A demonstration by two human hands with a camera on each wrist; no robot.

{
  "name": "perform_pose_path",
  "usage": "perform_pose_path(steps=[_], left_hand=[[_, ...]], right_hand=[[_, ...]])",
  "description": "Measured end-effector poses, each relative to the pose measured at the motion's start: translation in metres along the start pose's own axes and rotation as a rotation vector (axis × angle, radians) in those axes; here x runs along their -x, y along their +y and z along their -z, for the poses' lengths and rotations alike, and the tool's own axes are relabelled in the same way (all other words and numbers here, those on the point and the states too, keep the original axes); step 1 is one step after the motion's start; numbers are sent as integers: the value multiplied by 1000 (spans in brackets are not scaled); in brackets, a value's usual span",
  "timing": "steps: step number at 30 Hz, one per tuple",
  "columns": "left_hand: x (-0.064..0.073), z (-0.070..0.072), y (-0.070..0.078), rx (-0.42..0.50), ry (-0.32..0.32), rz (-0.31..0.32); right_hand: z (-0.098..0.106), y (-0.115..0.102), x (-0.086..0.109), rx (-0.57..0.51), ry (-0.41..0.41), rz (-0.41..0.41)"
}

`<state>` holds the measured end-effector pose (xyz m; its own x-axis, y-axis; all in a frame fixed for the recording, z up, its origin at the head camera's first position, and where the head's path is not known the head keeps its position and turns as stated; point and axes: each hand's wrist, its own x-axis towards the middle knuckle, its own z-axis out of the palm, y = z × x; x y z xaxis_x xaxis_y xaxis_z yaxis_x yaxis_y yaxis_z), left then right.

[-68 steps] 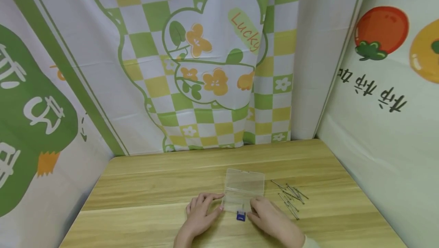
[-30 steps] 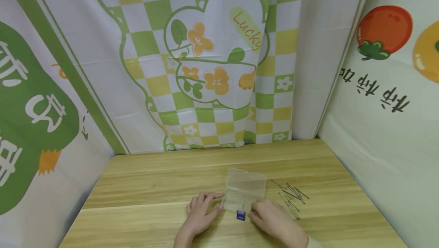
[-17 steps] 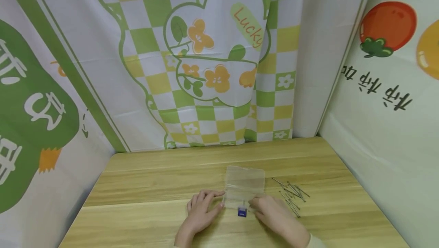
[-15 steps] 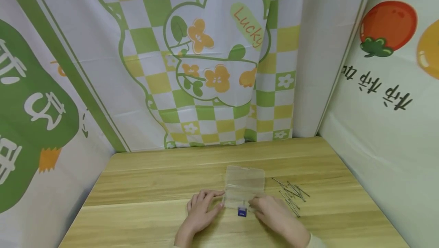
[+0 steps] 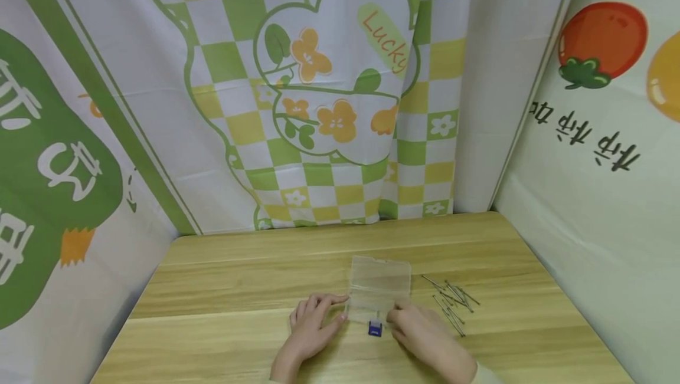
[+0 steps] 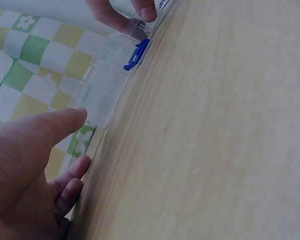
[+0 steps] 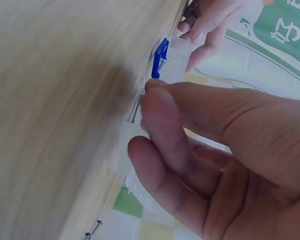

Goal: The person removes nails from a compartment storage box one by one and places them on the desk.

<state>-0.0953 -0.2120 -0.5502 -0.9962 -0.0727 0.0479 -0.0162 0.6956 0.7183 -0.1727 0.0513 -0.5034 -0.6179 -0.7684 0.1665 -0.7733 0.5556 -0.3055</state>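
Note:
A small clear plastic box (image 5: 363, 313) lies on the table with its clear lid (image 5: 380, 275) folded back, and a blue latch (image 5: 375, 328) is on its near side. My left hand (image 5: 313, 328) rests by the box's left end, index finger and thumb extended and touching its corners. My right hand (image 5: 422, 334) is over the right end with fingers bent and fingertips close together in the right wrist view. A thin metal nail (image 7: 135, 107) shows in the box beside those fingertips; I cannot tell whether they pinch it.
Several loose nails (image 5: 451, 304) lie scattered on the wooden table (image 5: 228, 289) to the right of my right hand. A green and yellow checked cloth (image 5: 340, 189) hangs behind the table's far edge, with printed white sheets (image 5: 579, 225) at the sides.
My right hand has shifted slightly at the box's right end, its fingers still bent there. My left hand stays at the left end. The head view has tilted a little.

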Motion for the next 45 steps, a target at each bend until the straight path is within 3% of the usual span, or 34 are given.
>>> perform_pose_path(steps=[5, 12, 17, 23, 33, 45], left_hand=[[0, 0, 0, -3, 1, -1], [2, 1, 3, 10, -2, 3], [2, 0, 4, 10, 13, -3], [3, 0, 5, 10, 18, -6], [3, 2, 6, 11, -3, 5], [2, 0, 3, 18, 7, -7]], right_hand=[[-2, -1, -1, -2, 29, 11], [-16, -9, 2, 175, 85, -3], [-18, -12, 4, 179, 89, 7], [-19, -10, 4, 146, 103, 22], [-16, -6, 3, 60, 55, 19], [-15, -11, 3, -33, 68, -78]])
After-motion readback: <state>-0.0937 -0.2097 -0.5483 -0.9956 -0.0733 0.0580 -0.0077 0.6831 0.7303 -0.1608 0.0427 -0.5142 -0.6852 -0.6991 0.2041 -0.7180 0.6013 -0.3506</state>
